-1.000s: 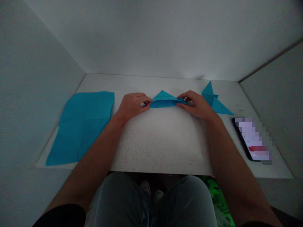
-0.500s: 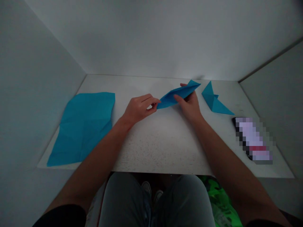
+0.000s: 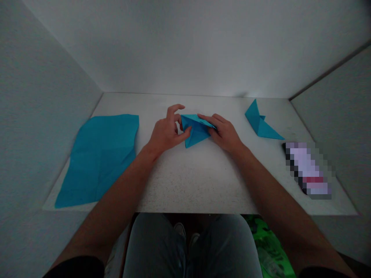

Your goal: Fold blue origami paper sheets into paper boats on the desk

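Note:
Between my hands, over the middle of the white table, is a folded blue paper (image 3: 198,133) with its pocket opened toward me. My left hand (image 3: 168,131) grips its left edge, thumb inside the fold and index finger raised off the paper. At the right end my right hand (image 3: 224,131) pinches the paper, fingers on top and thumb at the near side. A second folded blue paper shape (image 3: 259,123) lies at the back right, apart from my hands.
A large creased blue sheet (image 3: 101,150) lies on the left of the white table (image 3: 188,185). On the right is a phone (image 3: 308,168), its screen blurred. Walls stand behind and at both sides. Below the right front edge is a green bag (image 3: 268,247).
The folded paper has moved left and toward me, turned, and its pocket has spread. My right hand has shifted left with it; my left index finger has lifted.

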`<state>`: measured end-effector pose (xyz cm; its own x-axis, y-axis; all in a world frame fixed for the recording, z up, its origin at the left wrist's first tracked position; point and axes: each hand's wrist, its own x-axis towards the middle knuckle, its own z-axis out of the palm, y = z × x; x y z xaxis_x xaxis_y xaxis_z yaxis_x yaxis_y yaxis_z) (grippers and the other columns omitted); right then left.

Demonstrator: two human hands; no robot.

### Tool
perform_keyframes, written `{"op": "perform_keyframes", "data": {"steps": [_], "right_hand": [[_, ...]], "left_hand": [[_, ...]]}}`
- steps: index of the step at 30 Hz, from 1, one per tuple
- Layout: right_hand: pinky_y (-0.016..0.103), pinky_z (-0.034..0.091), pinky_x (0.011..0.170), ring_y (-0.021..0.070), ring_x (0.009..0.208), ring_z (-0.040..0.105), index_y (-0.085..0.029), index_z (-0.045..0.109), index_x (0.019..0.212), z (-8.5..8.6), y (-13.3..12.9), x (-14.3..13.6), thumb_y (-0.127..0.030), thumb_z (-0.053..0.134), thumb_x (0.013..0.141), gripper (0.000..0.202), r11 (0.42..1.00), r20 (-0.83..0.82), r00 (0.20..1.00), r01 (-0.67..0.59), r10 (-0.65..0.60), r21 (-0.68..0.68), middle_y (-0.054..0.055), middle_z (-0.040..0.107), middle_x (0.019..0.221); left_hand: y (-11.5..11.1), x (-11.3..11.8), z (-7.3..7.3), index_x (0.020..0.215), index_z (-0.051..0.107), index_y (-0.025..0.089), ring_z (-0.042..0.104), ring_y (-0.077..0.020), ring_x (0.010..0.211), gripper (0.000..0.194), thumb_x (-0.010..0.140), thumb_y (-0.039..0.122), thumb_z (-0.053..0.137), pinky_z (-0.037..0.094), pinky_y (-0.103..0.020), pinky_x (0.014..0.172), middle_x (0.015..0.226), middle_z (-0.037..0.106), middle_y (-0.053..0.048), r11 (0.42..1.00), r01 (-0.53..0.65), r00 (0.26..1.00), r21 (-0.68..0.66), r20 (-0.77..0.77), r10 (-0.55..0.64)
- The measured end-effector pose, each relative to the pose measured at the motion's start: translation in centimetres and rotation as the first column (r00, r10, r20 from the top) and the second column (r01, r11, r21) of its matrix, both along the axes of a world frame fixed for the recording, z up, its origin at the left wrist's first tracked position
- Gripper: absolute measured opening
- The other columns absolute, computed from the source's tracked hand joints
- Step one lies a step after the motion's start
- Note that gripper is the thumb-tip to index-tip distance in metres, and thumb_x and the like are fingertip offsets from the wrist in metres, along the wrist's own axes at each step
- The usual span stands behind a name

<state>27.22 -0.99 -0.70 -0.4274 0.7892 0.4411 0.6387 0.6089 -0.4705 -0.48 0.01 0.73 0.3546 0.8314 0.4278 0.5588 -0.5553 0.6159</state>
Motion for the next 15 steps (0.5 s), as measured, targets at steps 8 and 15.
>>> {"op": "perform_keyframes", "data": {"steps": [8,15], "right_hand": [[0.036,0.057,0.076,0.0174,0.072,0.058,-0.033,0.056,0.168,0.0,0.2,0.7,-0.038,0.066,0.108,0.061,0.999,-0.012,1.0,0.027,-0.027,-0.021,0.006,0.069,0.111],[0.032,0.054,0.064,0.0151,0.066,0.06,-0.031,0.056,0.157,-0.7,0.8,1.3,-0.048,0.067,0.107,0.054,0.986,-0.156,0.983,0.069,-0.093,-0.152,0.007,0.077,0.12]], "left_hand": [[1.4,-0.3,-0.6,0.119,0.074,0.024,0.068,-0.0084,0.052,0.021,0.104,0.032,0.06,0.048,-0.02,0.051,0.089,0.075,0.002,0.99,0.065,0.987,-0.124,0.154,-0.046],[2.8,-0.1,-2.1,0.114,0.064,0.025,0.071,-0.009,0.055,0.028,0.104,0.051,0.068,0.057,-0.018,0.051,0.088,0.075,0.002,0.971,0.04,0.886,-0.237,0.458,0.075]]}}
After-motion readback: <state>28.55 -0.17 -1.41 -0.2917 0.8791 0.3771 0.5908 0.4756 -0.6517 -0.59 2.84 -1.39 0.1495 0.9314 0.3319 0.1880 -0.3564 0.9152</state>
